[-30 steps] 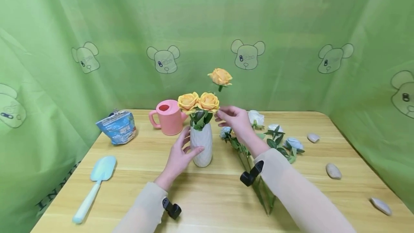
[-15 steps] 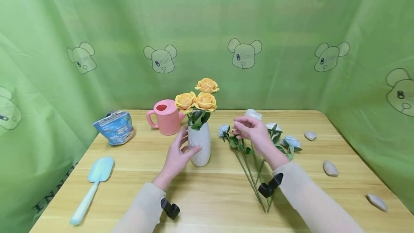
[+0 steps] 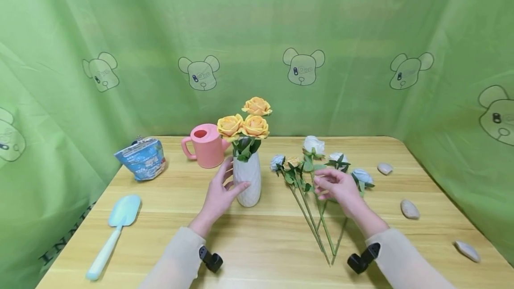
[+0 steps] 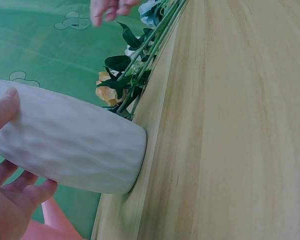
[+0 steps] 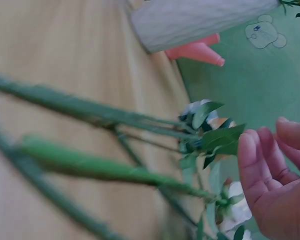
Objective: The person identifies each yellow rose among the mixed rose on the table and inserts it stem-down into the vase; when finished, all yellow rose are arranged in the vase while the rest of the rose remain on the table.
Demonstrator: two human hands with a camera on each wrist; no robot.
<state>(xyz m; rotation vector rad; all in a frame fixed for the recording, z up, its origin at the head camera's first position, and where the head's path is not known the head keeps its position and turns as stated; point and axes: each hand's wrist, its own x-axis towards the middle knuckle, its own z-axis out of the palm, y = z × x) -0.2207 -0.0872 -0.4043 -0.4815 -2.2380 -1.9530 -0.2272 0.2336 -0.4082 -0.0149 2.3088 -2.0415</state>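
Observation:
A white textured vase [image 3: 247, 177] stands upright with three yellow roses [image 3: 255, 126] in it. My left hand [image 3: 218, 193] holds its side, thumb [image 4: 5, 107] in front and fingers round the back. Right of the vase, loose roses lie with green stems [image 3: 311, 217] toward me: a pale blue rose [image 3: 277, 162], a yellow rose [image 3: 292, 161], a white rose [image 3: 314, 145] and others. Over these stems hovers my right hand [image 3: 339, 187], fingers loosely bent. In the right wrist view nothing shows between its thumb and fingers [image 5: 260, 160], with leaves [image 5: 222, 140] close by the fingertips.
Behind the vase is a pink watering can [image 3: 209, 148]. At the left are a blue bag [image 3: 145, 159] and a light blue trowel [image 3: 124, 211]. Several stones [image 3: 410, 209] lie along the right side. A green curtain [image 3: 257, 21] surrounds the wooden table [image 3: 257, 249].
My right hand has let go of a yellow rose, which now stands in the vase with the other two. It has moved right and toward me, over the loose stems. My left hand stays on the vase.

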